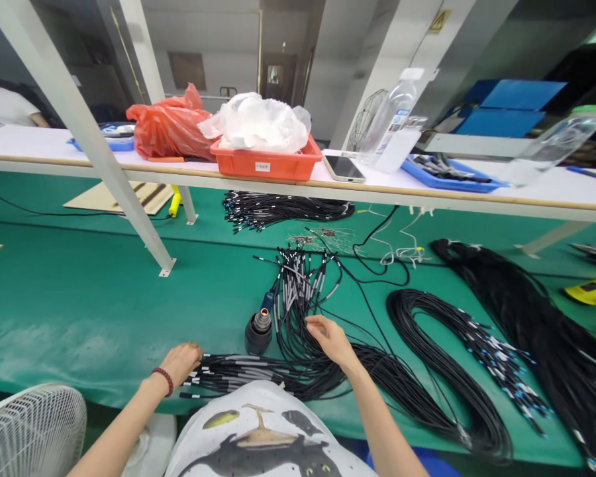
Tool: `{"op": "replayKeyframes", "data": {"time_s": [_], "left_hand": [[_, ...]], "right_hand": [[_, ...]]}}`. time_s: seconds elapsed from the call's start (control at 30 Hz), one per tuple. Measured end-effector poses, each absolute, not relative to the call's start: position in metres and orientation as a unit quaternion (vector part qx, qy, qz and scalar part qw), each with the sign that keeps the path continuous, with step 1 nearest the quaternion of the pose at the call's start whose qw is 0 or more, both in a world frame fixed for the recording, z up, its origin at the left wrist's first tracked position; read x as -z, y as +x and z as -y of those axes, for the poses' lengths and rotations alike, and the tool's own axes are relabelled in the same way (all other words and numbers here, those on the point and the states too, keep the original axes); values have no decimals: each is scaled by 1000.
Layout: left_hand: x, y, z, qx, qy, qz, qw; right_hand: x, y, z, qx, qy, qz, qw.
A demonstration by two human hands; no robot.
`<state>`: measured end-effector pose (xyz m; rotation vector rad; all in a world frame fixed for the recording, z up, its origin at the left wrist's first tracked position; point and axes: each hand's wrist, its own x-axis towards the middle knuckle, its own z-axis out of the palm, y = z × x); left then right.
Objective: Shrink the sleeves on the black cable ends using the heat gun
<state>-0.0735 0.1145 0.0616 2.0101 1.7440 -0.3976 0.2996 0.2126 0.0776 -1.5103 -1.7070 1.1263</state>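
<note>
My left hand [181, 363] has its fingers closed at the left end of a bundle of black cables [243, 371] with grey and white sleeves, seemingly on one cable end. Over the cables in the middle is my right hand [330, 339], its fingertips drawn together; whatever is between them is too small to tell. Between the hands a heat gun [259, 331] stands with its metal nozzle up, the opening reddish. Behind it, more sleeved cable ends [298, 281] fan out toward the back. The cables run on to the right in a long loop.
A coiled cable bundle [427, 311] and a thick black bundle [531, 311] lie to the right. Above the green mat, a shelf [189, 173] holds a red bin [265, 164], phone [345, 168] and bottles. A white fan [34, 430] stands at lower left; a person sits far left.
</note>
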Motion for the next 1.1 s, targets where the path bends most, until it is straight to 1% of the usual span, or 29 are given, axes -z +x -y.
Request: {"op": "replayKeyframes", "data": {"time_s": [0.17,0.3,0.4,0.5,0.6,0.7,0.77,0.87,1.0,1.03,1.1], "left_hand": [[-100,-71,-111,161,736,-615,235],[-151,-56,-104,133,772,-575,235],[-190,-39,-101,104,796,-558,209],[-208,-28,-102,113,802,-564,163],[-210,-25,-103,151,795,-559,178],[-205,-30,-102,124,802,-541,220],[-198,-35,-102,130,789,-563,212],[-182,-43,-103,183,752,-600,202],[-164,-49,-96,139,767,-543,311],[-163,-50,-92,126,764,-543,325],[-168,-51,-85,101,753,-567,319]], "right_hand": [[-101,296,-211,-426,-546,653,306],[-137,290,-204,-422,-520,666,330],[-168,280,-194,-422,-494,675,350],[-194,270,-183,-421,-460,696,356],[-210,265,-174,-406,-439,722,349],[-218,265,-169,-392,-431,739,339],[-219,266,-167,-389,-429,741,339],[-219,266,-165,-383,-429,748,332],[-217,266,-161,-385,-425,757,313],[-216,266,-160,-386,-425,758,309],[-215,268,-159,-386,-428,759,303]]}}
